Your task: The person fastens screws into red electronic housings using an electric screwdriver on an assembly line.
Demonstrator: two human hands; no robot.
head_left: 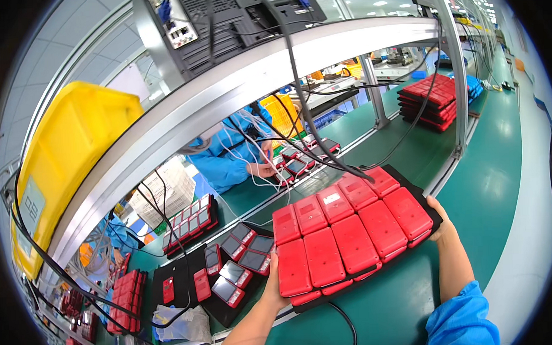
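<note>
Between my two hands is a black tray (420,195) packed with red handheld devices (354,240), lying back side up in two rows. Another layer of red devices shows under the front edge. My left hand (274,285) grips the near left side, and my right hand (440,218) is closed round the right end. One device carries a small white label. Left of my left hand, several red devices with dark screens (238,271) lie loosely on a black sheet (223,308). Beneath the held tray is the green bench top (390,302).
A metal frame (236,67) with hanging black cables crosses above the bench. A yellow bin (69,161) hangs at left. Red device stacks stand at far right (428,100) and lower left (127,299). Across the bench, a co-worker in blue (227,156) handles devices. A plastic bag (183,325) lies nearby.
</note>
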